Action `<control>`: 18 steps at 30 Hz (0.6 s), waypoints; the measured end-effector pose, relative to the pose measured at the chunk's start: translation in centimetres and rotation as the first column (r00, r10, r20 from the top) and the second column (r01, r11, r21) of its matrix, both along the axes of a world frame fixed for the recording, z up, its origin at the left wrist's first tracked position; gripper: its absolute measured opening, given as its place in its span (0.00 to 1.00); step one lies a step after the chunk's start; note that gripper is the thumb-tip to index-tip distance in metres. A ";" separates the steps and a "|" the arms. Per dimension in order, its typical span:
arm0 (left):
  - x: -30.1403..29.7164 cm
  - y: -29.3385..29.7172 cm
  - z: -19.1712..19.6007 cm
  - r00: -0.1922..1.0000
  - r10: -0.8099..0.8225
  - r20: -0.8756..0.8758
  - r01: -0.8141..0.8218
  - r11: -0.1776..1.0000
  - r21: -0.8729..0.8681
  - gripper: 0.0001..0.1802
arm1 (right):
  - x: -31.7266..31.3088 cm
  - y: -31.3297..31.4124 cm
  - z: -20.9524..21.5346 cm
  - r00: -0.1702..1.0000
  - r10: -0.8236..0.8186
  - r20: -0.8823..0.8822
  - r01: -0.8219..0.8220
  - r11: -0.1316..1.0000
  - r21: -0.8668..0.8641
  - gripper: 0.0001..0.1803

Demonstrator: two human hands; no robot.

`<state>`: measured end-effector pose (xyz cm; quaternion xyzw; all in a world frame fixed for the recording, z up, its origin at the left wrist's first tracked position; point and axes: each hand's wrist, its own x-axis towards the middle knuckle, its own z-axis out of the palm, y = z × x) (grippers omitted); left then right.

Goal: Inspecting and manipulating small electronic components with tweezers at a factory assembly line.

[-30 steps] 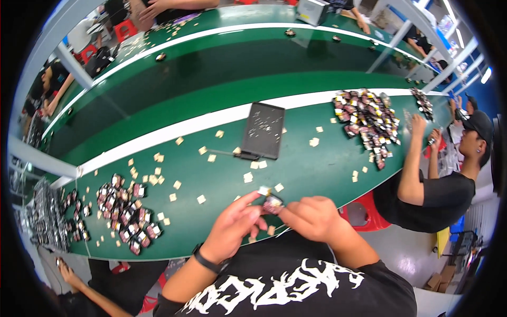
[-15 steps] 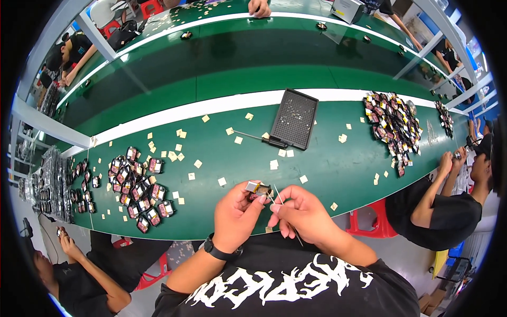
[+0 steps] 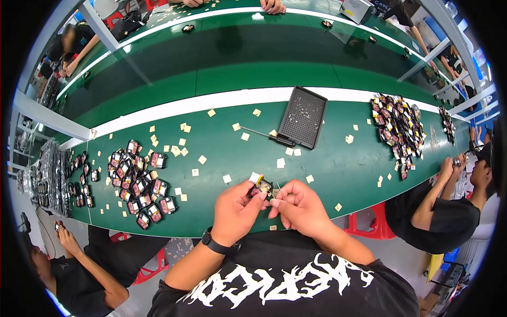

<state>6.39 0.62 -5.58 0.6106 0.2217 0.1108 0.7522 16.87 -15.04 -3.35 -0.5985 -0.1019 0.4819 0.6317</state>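
Note:
Above the near edge of the green bench, my left hand (image 3: 236, 211) is closed on a small black electronic device (image 3: 264, 186) with a silver, yellow-edged battery-like piece standing out at its upper left. My right hand (image 3: 302, 209), fingers pinched, grips thin metal tweezers (image 3: 280, 191) whose slim shafts rise beside the device. Both hands' fingertips meet at the device's right side. What the tweezers touch there is too small to make out. Several small cream squares (image 3: 227, 178) lie scattered on the bench around my hands.
A black perforated tray (image 3: 289, 124) holding tiny bits lies ahead, a screwdriver (image 3: 284, 141) against its near-left corner. Heaps of similar devices sit left (image 3: 138, 185) and right (image 3: 398, 134). A white-edged conveyor belt (image 3: 222, 68) runs beyond. Co-workers sit on either side.
The view has shifted slightly, so the bench items appear moved right. The device has tilted in my left hand, and my right fingers have moved slightly, with less of the tweezers showing.

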 end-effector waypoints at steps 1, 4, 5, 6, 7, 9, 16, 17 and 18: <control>0.0 0.1 0.1 1.000 -0.005 0.000 0.005 0.999 -0.047 0.11 | 0.1 -0.2 -0.1 1.000 0.001 -0.001 -0.001 1.000 -0.002 0.06; -0.2 0.5 0.3 0.999 -0.041 -0.021 0.039 0.997 -0.071 0.16 | 0.7 -1.1 -0.4 0.997 0.056 0.050 -0.058 0.997 0.049 0.07; -0.2 0.5 0.4 0.996 -0.079 -0.039 0.077 0.996 -0.049 0.21 | 0.9 -1.4 -0.6 0.996 -0.023 0.091 0.011 0.992 0.124 0.09; -0.2 0.5 0.5 0.996 -0.080 -0.038 0.078 0.996 -0.051 0.21 | 1.1 -1.6 -0.7 0.987 -0.104 0.126 0.077 0.976 0.201 0.11; -0.2 0.5 0.6 0.995 -0.089 -0.047 0.089 0.996 -0.014 0.20 | 1.6 -1.6 -0.5 0.986 -0.105 0.128 0.078 0.977 0.199 0.11; -0.1 0.4 0.5 0.993 -0.102 -0.060 0.103 0.994 0.021 0.19 | 3.3 -1.1 0.0 0.915 -0.043 0.401 0.010 0.997 0.083 0.16; -0.1 0.5 0.6 0.988 -0.154 -0.018 0.148 0.904 0.400 0.18 | 5.2 3.9 1.0 0.567 0.135 0.813 -0.204 0.979 -0.019 0.11; -0.2 0.5 0.5 0.990 -0.143 -0.010 0.133 0.893 0.431 0.19 | 5.4 4.0 0.4 0.523 0.153 0.838 -0.251 0.968 -0.020 0.10; -0.2 0.6 0.6 0.991 -0.133 -0.012 0.125 0.895 0.429 0.19 | 5.4 3.8 0.5 0.523 0.160 0.837 -0.261 0.965 -0.021 0.10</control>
